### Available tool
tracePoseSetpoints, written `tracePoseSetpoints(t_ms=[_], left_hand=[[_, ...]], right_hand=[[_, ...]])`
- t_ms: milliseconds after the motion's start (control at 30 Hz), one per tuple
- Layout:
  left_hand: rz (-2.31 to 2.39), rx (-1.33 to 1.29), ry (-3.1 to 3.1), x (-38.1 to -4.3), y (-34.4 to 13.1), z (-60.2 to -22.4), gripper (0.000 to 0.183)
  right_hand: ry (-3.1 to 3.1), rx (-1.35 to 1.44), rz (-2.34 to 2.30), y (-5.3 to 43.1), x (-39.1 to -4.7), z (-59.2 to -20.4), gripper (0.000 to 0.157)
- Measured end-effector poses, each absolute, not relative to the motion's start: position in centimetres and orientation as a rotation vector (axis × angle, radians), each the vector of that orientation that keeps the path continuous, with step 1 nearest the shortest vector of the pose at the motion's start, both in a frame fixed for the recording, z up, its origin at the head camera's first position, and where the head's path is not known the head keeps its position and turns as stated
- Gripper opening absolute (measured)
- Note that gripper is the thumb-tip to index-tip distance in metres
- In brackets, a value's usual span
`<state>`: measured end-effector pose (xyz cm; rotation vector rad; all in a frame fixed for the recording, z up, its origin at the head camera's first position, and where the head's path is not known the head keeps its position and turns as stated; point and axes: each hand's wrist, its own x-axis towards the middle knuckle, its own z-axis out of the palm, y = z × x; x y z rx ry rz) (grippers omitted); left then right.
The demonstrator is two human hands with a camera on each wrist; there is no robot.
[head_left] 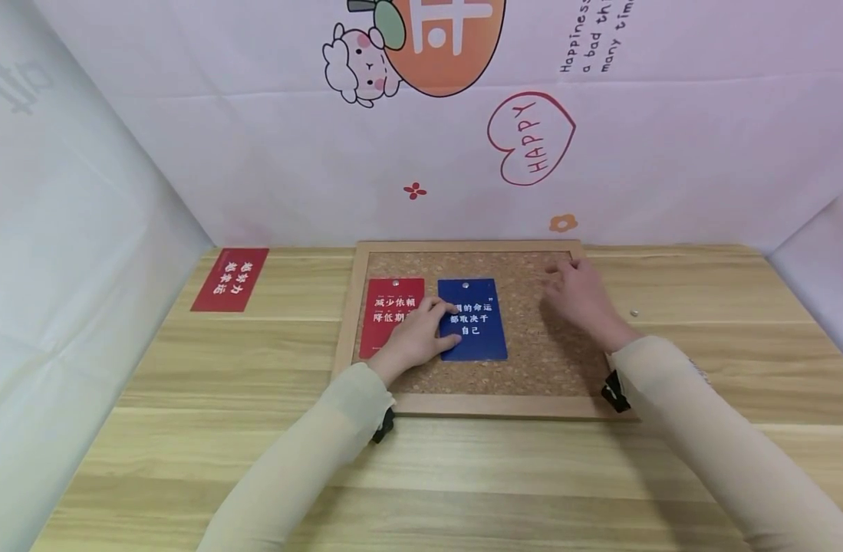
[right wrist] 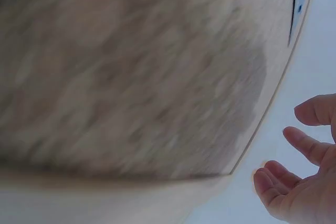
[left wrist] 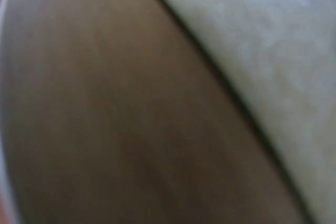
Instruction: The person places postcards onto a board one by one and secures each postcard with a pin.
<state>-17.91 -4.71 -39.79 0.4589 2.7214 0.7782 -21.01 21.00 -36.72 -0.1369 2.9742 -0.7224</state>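
A wood-framed cork board [head_left: 531,368] lies on the table, with a red card [head_left: 383,330] and a blue card [head_left: 479,345] on it. Both cards bear white Chinese writing and have a pin at the top. My left hand [head_left: 421,333] touches the left side of the blue card with fingers and thumb spread, and covers part of the red card. Over the right part of the cork is my right hand [head_left: 578,295]. Its loosely bent fingers [right wrist: 307,145] hold nothing in the right wrist view. The left wrist view is blurred and shows no hand.
Another red card [head_left: 230,280] lies at the table's back left. A small shiny pin [head_left: 634,313] sits right of the board, near my right wrist. Partly hidden behind the right sleeve is a small pale item [head_left: 699,371]. White printed cloth [head_left: 290,176] hangs along the back and sides.
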Motion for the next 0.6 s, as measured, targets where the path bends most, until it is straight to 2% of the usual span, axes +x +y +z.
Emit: tracePoseSetpoints(t_ms=[600], left_hand=[[0.789,0.469,2.724,-17.9,-4.7,-39.9,0.049]], right_hand=[[2.929,-0.163,-0.594,24.7,-20.5,-37.3,0.044]])
